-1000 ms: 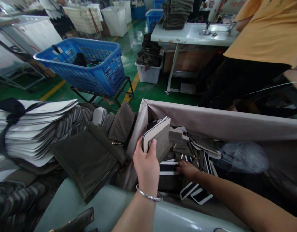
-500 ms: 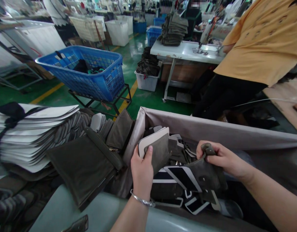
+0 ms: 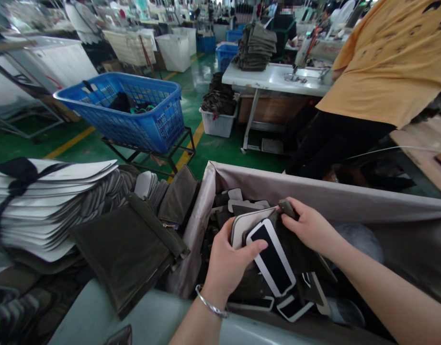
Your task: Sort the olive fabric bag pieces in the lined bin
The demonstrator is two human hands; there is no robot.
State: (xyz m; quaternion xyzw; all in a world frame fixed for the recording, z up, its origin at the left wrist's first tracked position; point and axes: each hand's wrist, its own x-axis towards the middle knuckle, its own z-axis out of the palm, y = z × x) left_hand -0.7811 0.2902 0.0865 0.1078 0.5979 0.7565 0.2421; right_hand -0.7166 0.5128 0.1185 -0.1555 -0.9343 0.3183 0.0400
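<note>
My left hand (image 3: 229,261) is closed around the edge of a pale-faced, round-cornered bag panel (image 3: 249,221), its thumb reaching across the front. Against that panel lies a black strip with a white border (image 3: 274,256), part of a dark olive fabric bag piece (image 3: 292,242). Pinched between the fingers of my right hand (image 3: 308,223) is the upper end of this olive piece. Both pieces meet above a cloth-lined bin (image 3: 335,196) holding several more olive and white-edged parts (image 3: 254,303). Where the two held pieces overlap, their lower edges are hidden.
Left of the bin lie an olive fabric panel (image 3: 125,249) and a tied stack of white-faced panels (image 3: 55,206). Beyond stands a blue basket (image 3: 123,103) on a metal frame. A person in a yellow shirt (image 3: 392,72) stands by a sewing table (image 3: 266,79).
My left hand has moved right with its pale panel, and my right hand has come left and slightly up with the olive piece. The two pieces, formerly apart, now overlap.
</note>
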